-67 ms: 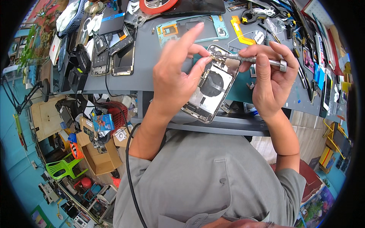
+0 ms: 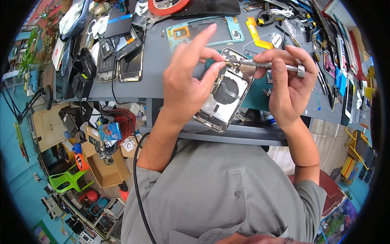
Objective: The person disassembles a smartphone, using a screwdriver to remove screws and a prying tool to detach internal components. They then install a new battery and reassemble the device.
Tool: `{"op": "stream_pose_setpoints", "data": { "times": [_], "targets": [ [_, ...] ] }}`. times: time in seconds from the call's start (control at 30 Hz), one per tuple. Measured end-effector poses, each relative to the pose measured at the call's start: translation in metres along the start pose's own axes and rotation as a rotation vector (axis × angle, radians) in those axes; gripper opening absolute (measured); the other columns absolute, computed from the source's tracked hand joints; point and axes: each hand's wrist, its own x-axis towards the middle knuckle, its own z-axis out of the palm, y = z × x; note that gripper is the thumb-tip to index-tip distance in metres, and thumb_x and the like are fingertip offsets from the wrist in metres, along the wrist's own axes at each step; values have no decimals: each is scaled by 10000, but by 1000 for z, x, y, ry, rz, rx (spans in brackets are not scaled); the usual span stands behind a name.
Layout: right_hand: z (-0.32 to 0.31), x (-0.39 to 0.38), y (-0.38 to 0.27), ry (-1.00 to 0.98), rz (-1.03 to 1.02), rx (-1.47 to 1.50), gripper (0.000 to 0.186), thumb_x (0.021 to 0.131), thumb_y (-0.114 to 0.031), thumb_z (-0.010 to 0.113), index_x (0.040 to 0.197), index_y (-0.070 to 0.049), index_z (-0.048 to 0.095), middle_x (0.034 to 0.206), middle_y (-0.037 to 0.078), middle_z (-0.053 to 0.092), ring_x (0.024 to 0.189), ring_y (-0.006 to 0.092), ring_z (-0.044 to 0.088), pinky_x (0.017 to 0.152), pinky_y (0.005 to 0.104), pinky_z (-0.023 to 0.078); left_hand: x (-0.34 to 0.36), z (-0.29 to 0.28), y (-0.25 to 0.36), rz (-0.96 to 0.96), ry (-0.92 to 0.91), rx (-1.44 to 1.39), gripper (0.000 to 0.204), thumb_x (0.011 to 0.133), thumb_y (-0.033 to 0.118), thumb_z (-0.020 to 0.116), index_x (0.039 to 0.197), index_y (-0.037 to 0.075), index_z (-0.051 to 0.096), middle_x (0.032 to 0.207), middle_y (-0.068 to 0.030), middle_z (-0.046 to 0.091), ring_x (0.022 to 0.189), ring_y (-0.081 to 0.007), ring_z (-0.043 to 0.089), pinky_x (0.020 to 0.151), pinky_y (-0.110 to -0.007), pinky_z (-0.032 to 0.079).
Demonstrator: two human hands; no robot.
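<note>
The person's left hand (image 2: 183,89) pinches with thumb and a bent finger at the upper left edge of a phone body (image 2: 226,92), its inside facing up, while the index finger stands raised, probably to keep clear of the work; whether a tiny part is caught in that pinch cannot be told. The right hand (image 2: 289,87) grasps a grey screwdriver (image 2: 290,68) along its handle, laid nearly level so that its tip meets the small metal parts at the phone's upper end, close to the left fingertips, which seem to steady that spot. The phone body slants, its upper end over the bench (image 2: 156,67) and its lower end reaching past the front edge, perhaps to bring it nearer the chest. A teal frame (image 2: 235,27) and a yellow flex strip (image 2: 256,34) lie beyond the hands, seemingly out of the way.
</note>
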Motion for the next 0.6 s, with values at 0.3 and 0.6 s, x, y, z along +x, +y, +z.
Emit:
{"op": "stream_pose_setpoints", "data": {
  "times": [0.3, 0.6],
  "targets": [
    [1, 0, 1, -4, 27, -1, 404, 1169, -21, 594, 1525, -21, 401, 1166, 240, 773, 856, 190, 725, 750, 304, 628, -1, 6, -7, 60, 60, -84, 809, 841, -53, 909, 1586, 128, 648, 960, -5, 809, 890, -180, 662, 749, -312, 550],
    [4, 2, -2, 11, 33, -25, 415, 1147, 1, 630, 1510, 2, 429, 1161, 230, 775, 888, 186, 735, 756, 310, 647, -1, 1, -7, 104, -6, -12, 780, 911, -34, 897, 1618, 29, 573, 1023, -74, 848, 977, -135, 778, 888, -314, 600]
  ]
}}
